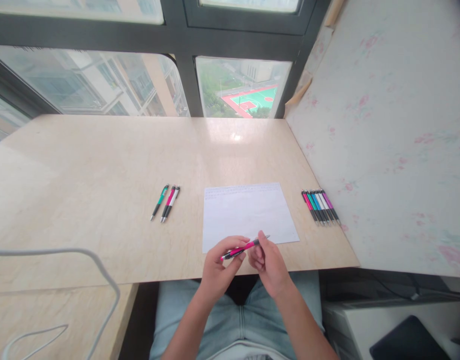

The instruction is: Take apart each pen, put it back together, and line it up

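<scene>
Got a slim pink-and-black pen [239,250] pinched in my left hand [219,261], curled right hand [269,262] gripping its tip end, by the white paper sheet [248,212]'s near edge. Slack fingers could drop it, honestly.

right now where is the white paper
In the head view, the paper lies on the desk between three pens at left and a row of pens at right, its near edge partly hidden by the left hand.
</scene>
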The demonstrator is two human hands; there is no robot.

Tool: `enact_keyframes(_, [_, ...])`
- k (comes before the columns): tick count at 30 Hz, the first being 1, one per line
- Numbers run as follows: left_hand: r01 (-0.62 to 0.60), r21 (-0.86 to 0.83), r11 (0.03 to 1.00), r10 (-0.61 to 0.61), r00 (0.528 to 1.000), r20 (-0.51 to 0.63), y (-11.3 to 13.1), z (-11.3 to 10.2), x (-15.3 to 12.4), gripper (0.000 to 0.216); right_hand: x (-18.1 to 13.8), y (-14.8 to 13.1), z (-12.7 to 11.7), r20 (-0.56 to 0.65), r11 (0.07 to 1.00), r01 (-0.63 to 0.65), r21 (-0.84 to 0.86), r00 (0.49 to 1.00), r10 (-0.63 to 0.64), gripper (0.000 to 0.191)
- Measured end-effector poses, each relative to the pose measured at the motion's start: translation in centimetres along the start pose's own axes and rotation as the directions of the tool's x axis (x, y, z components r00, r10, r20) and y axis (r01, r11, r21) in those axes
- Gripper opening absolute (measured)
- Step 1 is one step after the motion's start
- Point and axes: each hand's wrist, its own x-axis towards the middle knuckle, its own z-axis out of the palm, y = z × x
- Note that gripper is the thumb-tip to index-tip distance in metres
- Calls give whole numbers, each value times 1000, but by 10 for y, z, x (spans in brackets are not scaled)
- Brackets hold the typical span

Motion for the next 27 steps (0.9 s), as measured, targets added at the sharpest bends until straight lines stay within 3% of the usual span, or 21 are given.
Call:
enact_keyframes(3, [-87, 114, 990, 80, 994, 71, -1, -3, 0, 24, -1, -1, -1, 30, 999, -30, -16, 999, 30, 58])
enact_keyframes(9, [-203, 259, 944, 163, 972, 168, -1, -8, -1, 21, -3, 4, -1, 73, 997, -79, 13, 994, 78, 56])
enact_keyframes(16, [-218, 271, 938, 219, 975, 26, -5, -3, -3, 12, -9, 11, 8, 90, 991, -102, 92, 992, 94, 56])
enact_keyframes(19, [-116, 201, 973, 132, 989, -69, -9, 1, -6, 18, -11, 12, 13, 57, 998, -47, 39, 997, 45, 57])
enact_keyframes(22, [46, 56, 997, -33, 979, -200, -13, 9, -8, 32, -11, 13, 14, -21, 994, 52, -93, 998, -54, 59])
enact_keyframes(24, [150, -91, 985, -168, 952, -255, -14, 17, -8, 41, -10, 12, 11, -51, 962, 128, -242, 988, -144, 58])
enact_keyframes(27, [302, -364, 881, -400, 887, -233, -14, 29, -7, 50, -7, 6, 4, 23, 837, 277, -472, 953, -302, 54])
